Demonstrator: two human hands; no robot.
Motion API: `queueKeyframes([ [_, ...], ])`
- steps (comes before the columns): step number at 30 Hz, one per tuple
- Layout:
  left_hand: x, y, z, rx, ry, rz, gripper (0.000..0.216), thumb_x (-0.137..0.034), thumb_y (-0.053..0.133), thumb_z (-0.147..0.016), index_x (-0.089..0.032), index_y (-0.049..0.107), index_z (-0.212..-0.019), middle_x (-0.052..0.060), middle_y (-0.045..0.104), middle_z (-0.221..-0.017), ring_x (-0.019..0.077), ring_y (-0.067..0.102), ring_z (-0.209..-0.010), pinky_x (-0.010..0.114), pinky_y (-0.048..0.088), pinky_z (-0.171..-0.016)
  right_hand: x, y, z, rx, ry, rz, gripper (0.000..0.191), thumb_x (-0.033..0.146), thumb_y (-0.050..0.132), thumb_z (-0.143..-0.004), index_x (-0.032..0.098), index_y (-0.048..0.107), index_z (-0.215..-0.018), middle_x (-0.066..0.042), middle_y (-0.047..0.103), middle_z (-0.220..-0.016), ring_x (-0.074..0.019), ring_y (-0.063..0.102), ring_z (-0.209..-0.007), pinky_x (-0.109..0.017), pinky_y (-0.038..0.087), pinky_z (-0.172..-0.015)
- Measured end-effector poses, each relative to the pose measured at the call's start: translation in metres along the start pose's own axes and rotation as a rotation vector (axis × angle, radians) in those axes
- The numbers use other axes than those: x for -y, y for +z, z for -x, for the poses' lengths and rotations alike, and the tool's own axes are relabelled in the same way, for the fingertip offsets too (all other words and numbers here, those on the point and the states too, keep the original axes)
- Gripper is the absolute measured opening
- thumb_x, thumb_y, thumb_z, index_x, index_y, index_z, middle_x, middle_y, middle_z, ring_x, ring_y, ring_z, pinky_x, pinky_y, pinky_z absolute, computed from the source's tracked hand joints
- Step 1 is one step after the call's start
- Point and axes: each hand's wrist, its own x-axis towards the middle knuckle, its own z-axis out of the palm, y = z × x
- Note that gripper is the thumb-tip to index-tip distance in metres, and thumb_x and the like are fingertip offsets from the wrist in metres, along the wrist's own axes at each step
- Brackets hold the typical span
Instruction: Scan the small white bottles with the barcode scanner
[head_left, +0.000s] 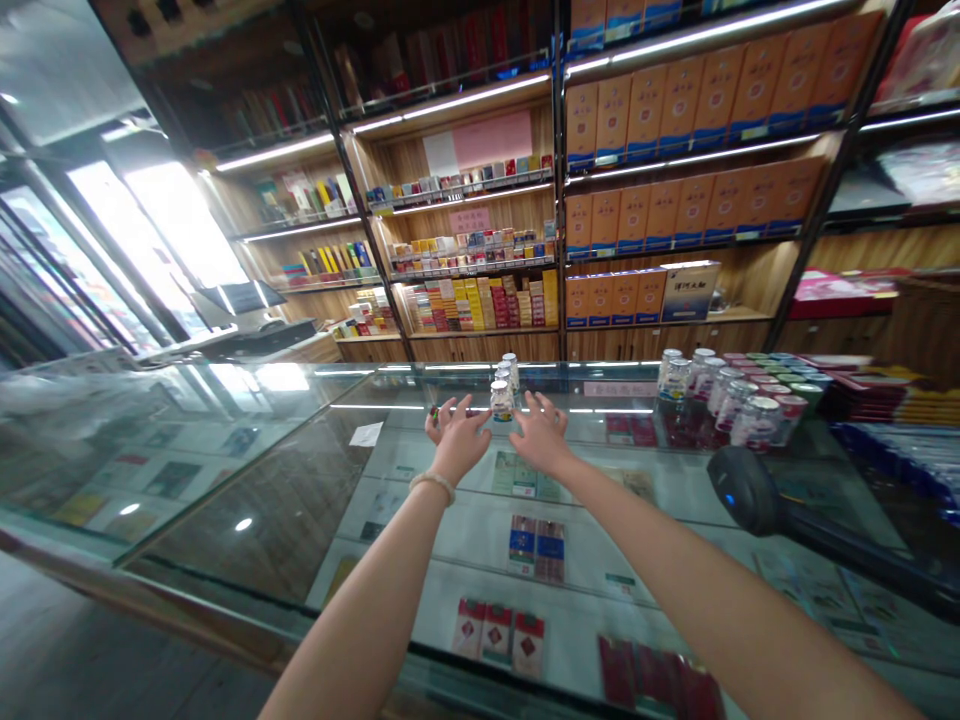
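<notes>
A short row of small clear jars [502, 401] with silvery-white lids and printed labels stands on the glass counter, running away from me. To the left of the nearest jar is my left hand [459, 436], fingers spread, with a pale beaded bracelet [433, 485] on the wrist. A small coloured spot shows by its outer fingers; I cannot make out what it is. My right hand [541, 432] hovers on the jars' right side, its fingers also apart. Neither hand visibly grips a jar, though whether the fingertips touch the nearest one is unclear.
More lidded jars [755, 420] stand at the right beside stacked cans [799, 395]. A black handheld scanner [742, 492] juts in from the right. Flat packs [497, 632] lie under the glass counter top [285, 490]. Shelves of orange boxes [679, 95] line the back wall.
</notes>
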Motion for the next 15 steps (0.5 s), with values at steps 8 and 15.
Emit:
queueKeyframes([
  [8,-0.0029,-0.0020,-0.0004,0.033,-0.008,-0.022,0.044,-0.027,0.058,-0.088,-0.036,0.073,-0.129,0.009,0.045,-0.161,0.0393,0.031,-0.150,0.066,0.015,-0.122,0.0002,-0.0006,-0.0022,0.033,0.015,-0.005,0.057,0.035,0.045,-0.092,0.025,0.055,-0.148,-0.011,0.022,-0.172,-0.0283,0.017,-0.157,-0.051,0.019,-0.119],
  [15,-0.0020,0.0015,-0.0024,0.012,-0.002,-0.015,0.045,-0.026,0.058,-0.087,-0.034,0.073,-0.129,0.009,0.047,-0.160,0.0393,0.033,-0.149,0.066,0.017,-0.122,-0.0009,0.0033,-0.0059,0.037,0.028,0.004,0.059,0.036,0.045,-0.092,0.026,0.053,-0.150,-0.011,0.022,-0.172,-0.0287,0.017,-0.157,-0.052,0.020,-0.119],
])
